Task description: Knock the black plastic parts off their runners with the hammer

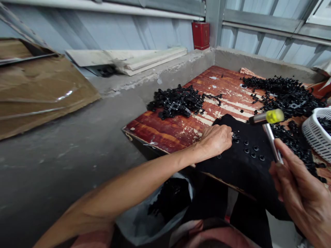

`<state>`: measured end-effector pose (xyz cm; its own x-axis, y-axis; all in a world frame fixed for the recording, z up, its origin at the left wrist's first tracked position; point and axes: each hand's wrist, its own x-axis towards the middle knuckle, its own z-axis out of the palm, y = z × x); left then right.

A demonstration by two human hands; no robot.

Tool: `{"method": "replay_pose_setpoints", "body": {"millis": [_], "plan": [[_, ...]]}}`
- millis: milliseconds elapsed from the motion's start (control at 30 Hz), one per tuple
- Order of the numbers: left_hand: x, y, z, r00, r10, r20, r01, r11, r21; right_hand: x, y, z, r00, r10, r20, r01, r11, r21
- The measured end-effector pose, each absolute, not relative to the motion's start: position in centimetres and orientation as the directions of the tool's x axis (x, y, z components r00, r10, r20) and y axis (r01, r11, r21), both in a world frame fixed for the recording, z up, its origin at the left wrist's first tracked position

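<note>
Evidently, with the dark cloth [248, 172] as the clock's centre, a plastic bag [152, 203] holding black pieces lay nearest, at eight o'clock, below the bench [165, 129]. The right hand [292, 175] was at four o'clock, its fingers clamped round the shiny metal handle of a hammer [272, 137]. The hammer was raised above the cloth, its head showing a translucent yellow face and a darker opposite end. The left hand [217, 139] reached the cloth from nine o'clock, fingertips bunched together beside small black round parts [255, 148]; whether they gripped one, I could not tell. Those parts sat spaced apart on the cloth, disc-shaped, with paler rings on top.

The bench was reddish brown and streaked, its finish worn through to cream patches. A tangled black heap [178, 100] lay at ten o'clock, and a wider black pile [281, 91] spread at one o'clock. Toward half past two stood a slotted white basket [317, 137] with more black pieces.

Beyond, brown wrapping [38, 93] showed at nine to ten o'clock, pale boards [155, 60] rested on a concrete ledge [186, 65] toward half past ten, and a red tin [201, 36] stood past eleven, against pale blue corrugated walls [111, 34].
</note>
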<state>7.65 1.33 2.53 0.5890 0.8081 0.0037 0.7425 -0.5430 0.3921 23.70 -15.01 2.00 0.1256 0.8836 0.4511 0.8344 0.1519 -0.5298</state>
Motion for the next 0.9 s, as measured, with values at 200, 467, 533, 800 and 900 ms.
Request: {"method": "replay_pose_setpoints", "body": {"millis": [200, 467, 533, 800, 900], "plan": [[7.6, 1.4, 2.3, 0.586, 0.810, -0.009, 0.743, -0.532, 0.406, 24.4, -14.5, 0.9, -0.022, 0.934, 0.357, 0.860, 0.199, -0.470], [7.6, 1.3, 2.1, 0.591, 0.807, 0.001, 0.731, -0.536, 0.423, 24.8, -15.3, 0.6, -0.026, 0.953, 0.301, 0.834, 0.186, -0.519], [7.6, 1.2, 2.1, 0.598, 0.802, 0.001, 0.728, -0.543, 0.418, 24.7, -15.4, 0.7, 0.056, 0.935, 0.349, 0.829, 0.151, -0.538], [7.6, 1.0, 1.8, 0.593, 0.805, 0.000, 0.736, -0.541, 0.407, 24.4, -15.0, 0.3, 0.041, 0.923, 0.382, 0.826, 0.184, -0.533], [7.7, 1.0, 1.6, 0.593, 0.805, 0.015, 0.728, -0.544, 0.417, 24.4, -14.6, 0.4, 0.058, 0.919, 0.391, 0.815, 0.183, -0.550]]}}
